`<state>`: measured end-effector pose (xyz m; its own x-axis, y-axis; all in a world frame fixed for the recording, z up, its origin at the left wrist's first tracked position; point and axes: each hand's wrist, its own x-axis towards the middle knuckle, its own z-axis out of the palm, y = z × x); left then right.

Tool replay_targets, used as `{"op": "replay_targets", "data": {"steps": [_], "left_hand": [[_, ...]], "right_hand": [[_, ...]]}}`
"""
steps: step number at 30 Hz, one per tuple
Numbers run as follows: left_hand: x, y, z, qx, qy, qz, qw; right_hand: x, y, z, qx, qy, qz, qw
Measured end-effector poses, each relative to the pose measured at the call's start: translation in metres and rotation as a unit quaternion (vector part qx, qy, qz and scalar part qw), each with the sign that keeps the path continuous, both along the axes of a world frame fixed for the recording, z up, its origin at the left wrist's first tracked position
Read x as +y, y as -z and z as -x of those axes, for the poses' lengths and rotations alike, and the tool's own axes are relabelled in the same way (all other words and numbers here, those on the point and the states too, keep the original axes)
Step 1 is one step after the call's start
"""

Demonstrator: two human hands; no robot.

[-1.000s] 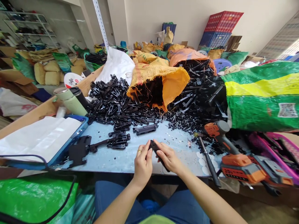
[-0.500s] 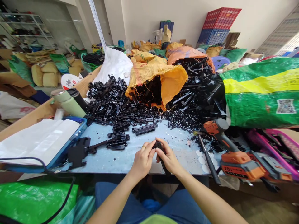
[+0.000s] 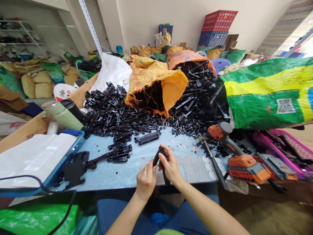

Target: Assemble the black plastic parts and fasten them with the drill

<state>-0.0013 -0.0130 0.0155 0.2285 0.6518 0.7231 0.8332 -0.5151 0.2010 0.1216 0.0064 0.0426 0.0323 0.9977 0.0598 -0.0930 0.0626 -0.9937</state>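
Observation:
Above the front of the table, my two hands hold a black jointed plastic arm point(image 3: 161, 150). Its two sections meet at the top and spread apart downward. My left hand point(image 3: 146, 180) is closed, pinching the lower end of the left section. Around the joint and the right section, my right hand point(image 3: 169, 164) is closed, its thumb pressed near the top. Just beyond them lies a pair of similar black arms point(image 3: 147, 138). Left of my hands, several more black arms point(image 3: 119, 152) lie beside a flat black bracket point(image 3: 76, 169).
An orange cordless drill point(image 3: 241, 160) and a hammer point(image 3: 215, 163) lie at the right. Loose screws point(image 3: 186, 125) and a pile of black parts point(image 3: 107, 114) spread before a yellow sack point(image 3: 176, 93). A blue basket point(image 3: 81, 138) and green flask point(image 3: 64, 114) stand left.
My left hand has moved down and away from the joint, and the left section now slants out from the right one. The view has shifted slightly right.

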Motion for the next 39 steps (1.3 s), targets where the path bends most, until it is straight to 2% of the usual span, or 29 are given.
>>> {"op": "replay_targets", "data": {"steps": [4, 7, 9, 11, 12, 14, 16, 18, 19, 21, 23, 25, 27, 28, 30, 31, 32, 33, 34, 35, 36, 37, 39], "left_hand": [[-0.001, 0.009, 0.003, -0.005, -0.020, 0.013, 1.000], [-0.011, 0.015, 0.004, -0.005, -0.056, 0.055, 0.997], [-0.020, 0.014, 0.004, 0.026, -0.113, 0.130, 0.985], [-0.026, 0.006, 0.007, 0.073, -0.169, 0.203, 0.962], [-0.027, 0.000, 0.008, 0.096, -0.174, 0.225, 0.954], [-0.020, -0.013, 0.012, 0.132, -0.111, 0.245, 0.954], [-0.005, -0.024, 0.015, 0.168, 0.026, 0.266, 0.949], [0.011, -0.032, 0.015, 0.203, 0.147, 0.299, 0.921], [0.018, -0.033, 0.014, 0.219, 0.179, 0.313, 0.907], [0.026, -0.034, 0.011, 0.244, 0.189, 0.329, 0.892], [0.029, -0.032, 0.010, 0.256, 0.163, 0.330, 0.894], [0.028, -0.029, 0.011, 0.250, 0.131, 0.330, 0.901], [0.026, -0.026, 0.014, 0.206, 0.108, 0.338, 0.912], [0.025, -0.025, 0.014, 0.158, 0.103, 0.345, 0.920], [0.028, -0.026, 0.012, -0.010, 0.104, 0.370, 0.923], [0.031, -0.028, 0.009, -0.120, 0.111, 0.391, 0.906], [0.034, -0.031, 0.005, -0.234, 0.120, 0.418, 0.870], [0.038, -0.033, 0.000, -0.338, 0.129, 0.448, 0.818], [0.041, -0.036, -0.005, -0.422, 0.133, 0.477, 0.760], [0.044, -0.038, -0.011, -0.481, 0.129, 0.499, 0.709], [0.045, -0.039, -0.016, -0.518, 0.117, 0.513, 0.674], [0.045, -0.038, -0.020, -0.535, 0.097, 0.519, 0.659], [0.040, -0.036, -0.024, -0.524, 0.065, 0.522, 0.669]], "right_hand": [[0.002, 0.005, 0.000, -0.038, -0.036, 0.019, 0.998], [0.016, 0.010, -0.010, -0.166, -0.117, -0.009, 0.979], [0.041, 0.008, -0.027, -0.314, -0.135, -0.054, 0.938], [0.081, 0.000, -0.052, -0.464, -0.063, -0.078, 0.880], [0.106, -0.007, -0.067, -0.539, 0.013, -0.072, 0.839], [0.156, -0.024, -0.098, -0.573, 0.094, -0.060, 0.812], [0.201, -0.042, -0.124, -0.593, 0.152, -0.046, 0.789], [0.235, -0.055, -0.140, -0.610, 0.183, -0.043, 0.770], [0.247, -0.059, -0.145, -0.618, 0.188, -0.046, 0.762], [0.262, -0.062, -0.149, -0.633, 0.182, -0.057, 0.750], [0.266, -0.061, -0.151, -0.642, 0.176, -0.064, 0.743], [0.257, -0.059, -0.153, -0.651, 0.180, -0.066, 0.734], [0.232, -0.057, -0.155, -0.624, 0.199, -0.095, 0.750], [0.213, -0.055, -0.153, -0.582, 0.208, -0.120, 0.777], [0.165, -0.048, -0.142, -0.433, 0.205, -0.172, 0.861], [0.138, -0.042, -0.132, -0.338, 0.184, -0.177, 0.906], [0.109, -0.036, -0.120, -0.245, 0.150, -0.162, 0.944], [0.080, -0.029, -0.108, -0.172, 0.104, -0.133, 0.971], [0.054, -0.022, -0.096, -0.121, 0.082, -0.101, 0.984], [0.030, -0.015, -0.085, -0.107, 0.057, -0.063, 0.991], [0.009, -0.011, -0.077, -0.131, 0.033, -0.039, 0.990], [-0.007, -0.008, -0.072, -0.184, 0.015, -0.037, 0.982], [-0.026, -0.010, -0.071, -0.344, -0.019, -0.090, 0.935]]}}
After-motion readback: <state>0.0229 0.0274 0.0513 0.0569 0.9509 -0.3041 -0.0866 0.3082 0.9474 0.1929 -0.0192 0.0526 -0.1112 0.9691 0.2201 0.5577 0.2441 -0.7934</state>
